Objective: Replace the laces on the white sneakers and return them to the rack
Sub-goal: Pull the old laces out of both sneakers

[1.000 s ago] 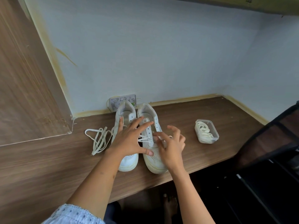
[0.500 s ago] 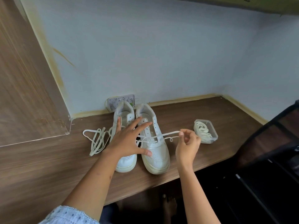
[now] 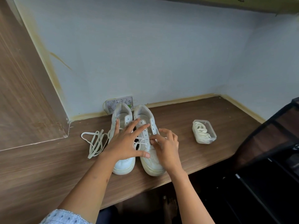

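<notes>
Standing side by side near the front edge of the wooden table (image 3: pixel 210 152), toes toward the person and heels close to the wall, the white sneakers (image 3: pixel 145 138) look light but firm in the sole and toe cap, so pressing down on the upper should be enough to keep them from sliding. Their leather is off-white, yellowed along the rubber rim, with most eyelets bare and only a low crossing of lace (image 3: pixel 142 140) left on the right shoe. That lace is flat, soft and limp, likely to snag in an eyelet, and is best pinched close to the hole it passes through. The left hand (image 3: pixel 125 143) lies spread flat and open across both shoes, steadying them. The right hand (image 3: pixel 165 145) has its fingertips curled at the lace by the eyelets; whether it has actually pinched the lace I cannot tell. A loose lace (image 3: pixel 95 141) lies just left of the shoes, and a small clear tub (image 3: pixel 204 133) of coiled laces sits well apart on the right.
</notes>
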